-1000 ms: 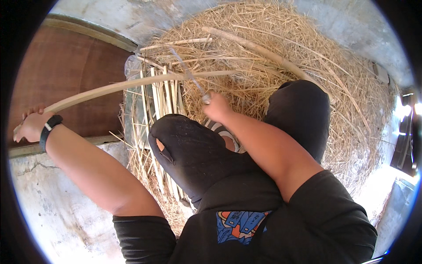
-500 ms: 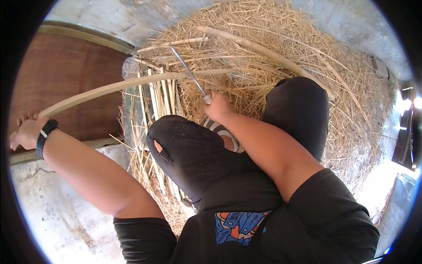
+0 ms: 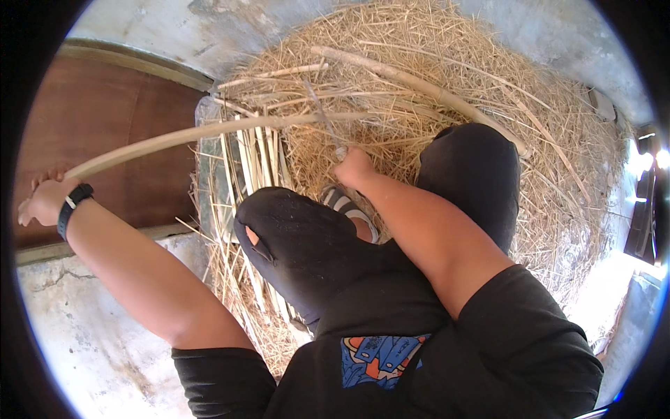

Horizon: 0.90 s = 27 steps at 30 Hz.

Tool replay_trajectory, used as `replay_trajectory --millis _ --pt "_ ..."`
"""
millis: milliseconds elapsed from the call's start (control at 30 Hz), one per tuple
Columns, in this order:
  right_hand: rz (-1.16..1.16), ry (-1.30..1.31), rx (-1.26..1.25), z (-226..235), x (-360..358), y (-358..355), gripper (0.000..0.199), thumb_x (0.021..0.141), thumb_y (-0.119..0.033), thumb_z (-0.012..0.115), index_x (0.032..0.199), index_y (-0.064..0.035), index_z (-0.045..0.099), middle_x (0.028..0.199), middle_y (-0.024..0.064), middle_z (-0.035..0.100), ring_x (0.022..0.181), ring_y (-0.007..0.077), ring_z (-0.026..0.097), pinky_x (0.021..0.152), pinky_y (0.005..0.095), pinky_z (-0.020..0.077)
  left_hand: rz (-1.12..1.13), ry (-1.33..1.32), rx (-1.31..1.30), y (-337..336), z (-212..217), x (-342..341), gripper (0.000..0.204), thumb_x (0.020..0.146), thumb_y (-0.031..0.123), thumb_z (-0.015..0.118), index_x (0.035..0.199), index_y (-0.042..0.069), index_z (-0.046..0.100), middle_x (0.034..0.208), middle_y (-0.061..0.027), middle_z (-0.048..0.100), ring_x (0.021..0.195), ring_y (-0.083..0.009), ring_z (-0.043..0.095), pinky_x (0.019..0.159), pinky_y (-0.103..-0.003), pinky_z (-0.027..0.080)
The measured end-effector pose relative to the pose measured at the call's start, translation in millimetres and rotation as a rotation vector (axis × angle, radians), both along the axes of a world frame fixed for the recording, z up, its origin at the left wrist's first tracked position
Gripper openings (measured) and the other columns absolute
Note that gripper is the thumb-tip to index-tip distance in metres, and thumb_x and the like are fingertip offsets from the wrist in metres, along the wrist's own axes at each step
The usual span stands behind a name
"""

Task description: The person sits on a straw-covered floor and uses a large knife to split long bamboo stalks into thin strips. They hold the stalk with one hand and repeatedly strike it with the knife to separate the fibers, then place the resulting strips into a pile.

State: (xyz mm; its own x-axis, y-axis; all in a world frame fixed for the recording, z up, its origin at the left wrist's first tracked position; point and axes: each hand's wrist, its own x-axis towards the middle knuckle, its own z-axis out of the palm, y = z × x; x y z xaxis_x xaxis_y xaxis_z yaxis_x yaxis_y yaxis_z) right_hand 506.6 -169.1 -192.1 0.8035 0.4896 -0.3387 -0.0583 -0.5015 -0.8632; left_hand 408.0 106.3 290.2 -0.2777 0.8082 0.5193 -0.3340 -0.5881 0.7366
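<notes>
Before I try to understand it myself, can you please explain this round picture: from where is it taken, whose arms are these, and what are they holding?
The camera sits on a person's head and looks down, so the edges curve. Both bare arms belong to that person, who crouches in dark trousers. The left hand, with a black wristband, holds one end of a long pale stick that bends across the picture. The right hand keeps a closed grip on a thin blade-like tool, blurred here. Below lies a heap of dry straw with cut stalks, and a brown wooden board to the left.
</notes>
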Motion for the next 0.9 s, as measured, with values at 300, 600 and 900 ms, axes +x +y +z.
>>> replay_trajectory --millis 300,600,900 --pt "0.237 -0.007 0.283 116.7 -38.4 7.7 0.030 0.082 -0.014 0.067 0.107 -0.0002 0.057 0.090 0.0175 0.066 0.080 0.0304 0.067 0.075 0.0420 0.0529 -0.166 0.164 0.338 114.3 24.5 -78.8 0.069 0.099 0.062 0.016 0.071 0.007 0.046 0.069 -0.0052 0.048 0.054 -0.0187 0.037 0.044 -0.030 0.031" --pt "0.100 0.214 0.156 76.6 9.4 11.2 0.027 0.081 -0.014 0.066 0.103 -0.0007 0.059 0.074 0.0153 0.064 0.063 0.0252 0.065 0.057 0.0379 0.0503 -0.223 0.052 0.110 -48.9 1.6 -11.9 0.066 0.094 0.069 0.023 0.074 0.011 0.048 0.066 -0.0018 0.039 0.050 -0.0158 0.029 0.044 -0.028 0.027" --pt "0.663 -0.130 0.194 164.0 40.2 -19.8 0.028 0.082 -0.014 0.064 0.104 0.0012 0.055 0.073 0.0123 0.061 0.058 0.0221 0.061 0.054 0.0362 0.0495 -1.394 -0.140 0.332 -1.4 -9.7 -64.8 0.051 0.080 0.065 0.056 0.066 0.016 0.053 0.047 0.0090 0.037 0.037 -0.0056 0.032 0.038 -0.021 0.027"
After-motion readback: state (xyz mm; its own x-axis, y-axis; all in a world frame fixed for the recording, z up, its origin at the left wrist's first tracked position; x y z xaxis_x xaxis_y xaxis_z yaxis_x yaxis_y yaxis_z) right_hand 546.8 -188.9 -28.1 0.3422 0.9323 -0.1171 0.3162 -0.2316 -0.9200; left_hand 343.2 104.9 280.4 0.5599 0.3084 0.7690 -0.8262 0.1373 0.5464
